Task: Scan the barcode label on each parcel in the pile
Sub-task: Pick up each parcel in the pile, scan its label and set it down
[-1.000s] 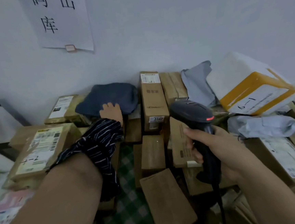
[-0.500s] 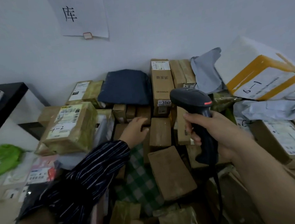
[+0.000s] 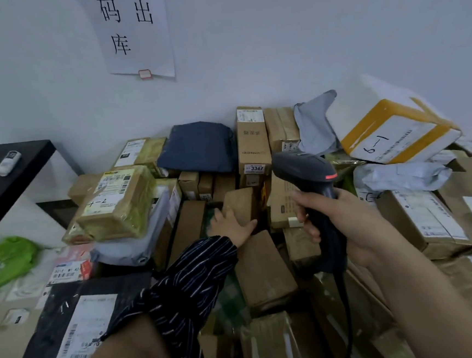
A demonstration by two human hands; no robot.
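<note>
A pile of brown cardboard parcels and poly bags fills the floor against a white wall. My right hand (image 3: 338, 224) grips the handle of a black barcode scanner (image 3: 305, 170), head pointing left and away, its cable hanging down. My left hand (image 3: 230, 226), in a striped sleeve, reaches into the middle of the pile and takes hold of a small brown box (image 3: 241, 204); its fingers curl round the box's lower edge. A tall box labelled 3347 (image 3: 253, 143) stands just behind.
A taped box marked 4-2 (image 3: 117, 203) sits left, a dark blue bag (image 3: 198, 148) at the back, a white and orange box marked 6-1 (image 3: 396, 136) right. A black poly bag with a label (image 3: 79, 329) lies front left. A black shelf (image 3: 9, 175) stands far left.
My left hand drew back from the dark blue bag at the rear and came down onto the small brown box in the middle. The scanner stayed about where it was.
</note>
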